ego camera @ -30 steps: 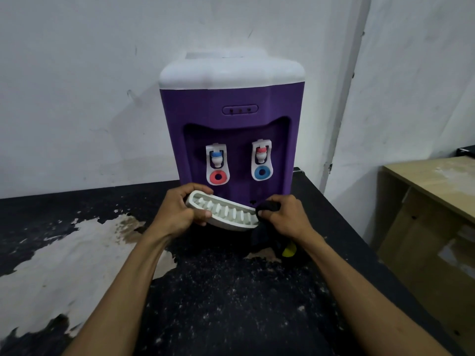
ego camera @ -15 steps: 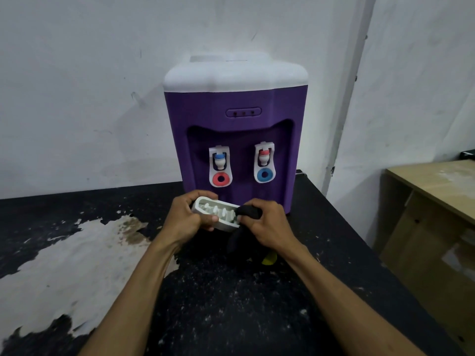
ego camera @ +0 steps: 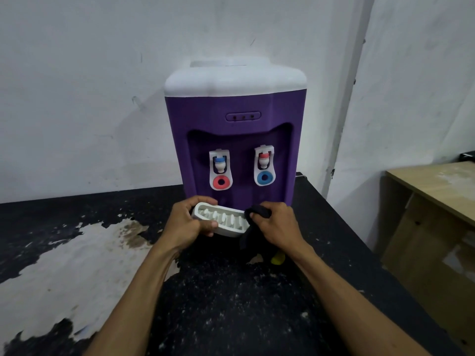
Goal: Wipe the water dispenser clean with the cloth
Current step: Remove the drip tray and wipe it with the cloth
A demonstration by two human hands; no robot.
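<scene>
A purple water dispenser (ego camera: 235,119) with a white top stands on a black table (ego camera: 231,304) against the wall. It has two white taps in a front recess. Its white slotted drip tray (ego camera: 223,222) is off the machine, held in front of its base. My left hand (ego camera: 185,224) grips the tray's left end. My right hand (ego camera: 276,227) presses a dark cloth (ego camera: 253,227) on the tray's right end. The cloth hangs down under the hand, and a yellow bit (ego camera: 277,258) of it shows near the table.
The black table top has a large worn pale patch (ego camera: 64,265) at the left. A light wooden desk (ego camera: 437,191) stands to the right, across a gap from the table's right edge. White walls close in behind, with a corner post (ego camera: 347,124) right of the dispenser.
My right hand slid the cloth leftward along the tray and then back toward its right end. My left hand keeps its hold on the tray.
</scene>
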